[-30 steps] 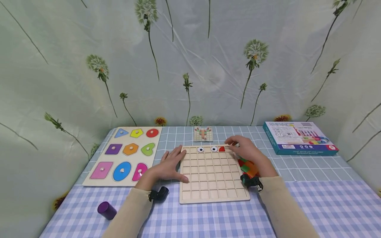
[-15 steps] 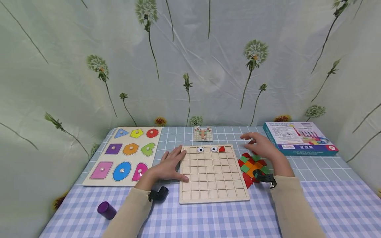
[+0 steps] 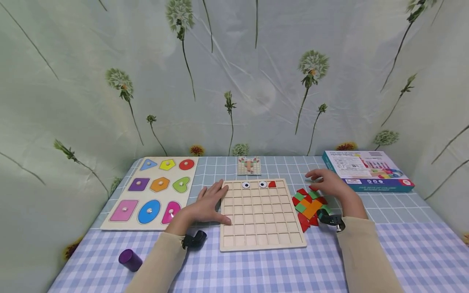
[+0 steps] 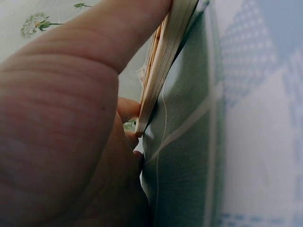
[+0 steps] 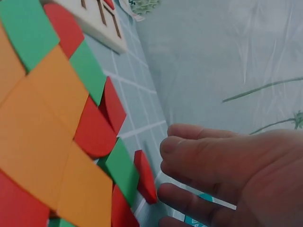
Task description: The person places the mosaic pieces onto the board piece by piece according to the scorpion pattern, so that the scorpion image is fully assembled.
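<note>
A wooden grid board [image 3: 260,215] lies on the table; its top row bears two round eye pieces [image 3: 246,185] and one red quarter-round piece [image 3: 272,184]. My left hand [image 3: 207,207] rests on the board's left edge, fingers and thumb spread. The left wrist view shows the thumb [image 4: 123,33] over the board's edge [image 4: 161,71]. To the right of the board lies a pile of flat red, green and orange pieces [image 3: 311,208]. My right hand [image 3: 327,183] hovers at the pile's far side, fingers loosely bent, with a red piece [image 5: 145,177] close to its fingertips.
A small pattern card [image 3: 249,166] lies behind the board. On the left is a knobbed shape puzzle [image 3: 166,196], with a purple cylinder [image 3: 130,260] nearer the front. A flat cardboard box [image 3: 370,171] lies at the back right.
My right hand has left the red piece at the board's top right corner and moved right to the far side of the pile, uncovering it. My left hand has stayed in place.
</note>
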A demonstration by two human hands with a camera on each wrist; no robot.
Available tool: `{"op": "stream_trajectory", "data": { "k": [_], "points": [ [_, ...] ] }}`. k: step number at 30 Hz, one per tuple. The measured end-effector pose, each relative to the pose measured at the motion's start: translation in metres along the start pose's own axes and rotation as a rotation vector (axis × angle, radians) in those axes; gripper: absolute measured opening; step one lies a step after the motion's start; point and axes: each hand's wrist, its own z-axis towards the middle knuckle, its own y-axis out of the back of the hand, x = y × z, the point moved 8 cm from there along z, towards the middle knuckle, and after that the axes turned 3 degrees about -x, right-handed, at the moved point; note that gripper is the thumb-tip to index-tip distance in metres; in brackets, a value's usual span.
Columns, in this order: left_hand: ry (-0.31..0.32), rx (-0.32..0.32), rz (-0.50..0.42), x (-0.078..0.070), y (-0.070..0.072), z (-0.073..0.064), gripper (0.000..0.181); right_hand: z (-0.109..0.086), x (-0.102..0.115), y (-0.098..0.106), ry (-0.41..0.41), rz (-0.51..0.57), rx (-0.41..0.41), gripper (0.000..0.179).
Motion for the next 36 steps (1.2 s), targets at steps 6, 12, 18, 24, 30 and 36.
{"op": "stream_trajectory", "data": {
  "k": [6,12,18,24,30,36],
  "points": [
    [-0.006,-0.001,0.004,0.001,0.0,-0.001,0.115,-0.002,-0.005,-0.002,-0.029,-0.04,-0.008,0.037],
    [-0.009,-0.004,0.002,0.0,0.001,-0.001,0.114,0.0,-0.01,-0.004,-0.058,-0.058,-0.004,0.032],
    [-0.006,-0.006,0.002,-0.001,0.002,-0.002,0.115,0.002,-0.014,-0.005,-0.079,-0.065,0.001,0.029],
    [-0.008,-0.007,0.002,-0.002,0.002,-0.002,0.115,0.003,-0.014,-0.003,-0.081,-0.066,-0.019,0.026],
    [-0.009,-0.001,0.005,-0.002,0.002,-0.003,0.115,0.002,-0.012,-0.002,-0.07,-0.06,-0.046,0.023],
    [-0.012,-0.003,0.008,-0.002,0.002,-0.002,0.115,0.002,-0.006,0.002,-0.049,-0.054,-0.08,0.02]
  ]
}}
